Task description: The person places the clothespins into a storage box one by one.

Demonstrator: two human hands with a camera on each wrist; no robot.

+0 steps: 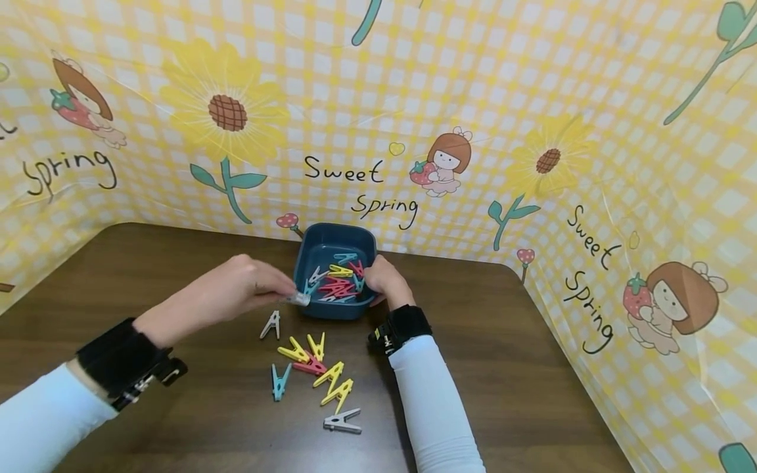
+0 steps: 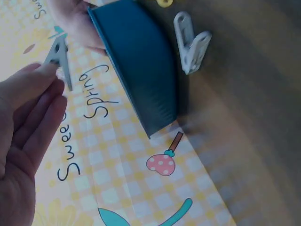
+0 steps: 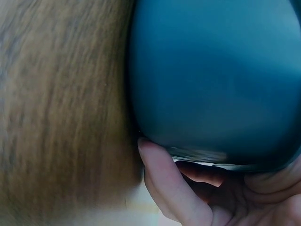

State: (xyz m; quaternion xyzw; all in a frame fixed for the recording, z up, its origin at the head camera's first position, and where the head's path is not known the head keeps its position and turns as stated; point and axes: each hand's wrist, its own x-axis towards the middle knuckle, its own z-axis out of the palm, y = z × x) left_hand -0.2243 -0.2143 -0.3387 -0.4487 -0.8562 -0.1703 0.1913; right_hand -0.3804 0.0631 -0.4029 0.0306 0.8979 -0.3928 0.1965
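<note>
A dark blue bowl (image 1: pixel 310 253) stands at the back of the brown table and holds several coloured clothespins (image 1: pixel 337 284). My right hand (image 1: pixel 383 279) grips the bowl's right rim; in the right wrist view its fingers (image 3: pixel 169 183) curl under the bowl's wall (image 3: pixel 216 75). My left hand (image 1: pixel 248 286) pinches a grey clothespin (image 1: pixel 298 299) at the bowl's front left rim. In the left wrist view that grey clothespin (image 2: pixel 60 59) sticks out from the fingertips (image 2: pixel 35 77), beside the bowl (image 2: pixel 136 61).
Several loose clothespins lie on the table in front of the bowl: a grey one (image 1: pixel 271 324), yellow ones (image 1: pixel 331 381), a teal one (image 1: pixel 279 381), another grey one (image 1: pixel 343 422). A yellow checked sheet (image 1: pixel 532 98) walls the table at back and right.
</note>
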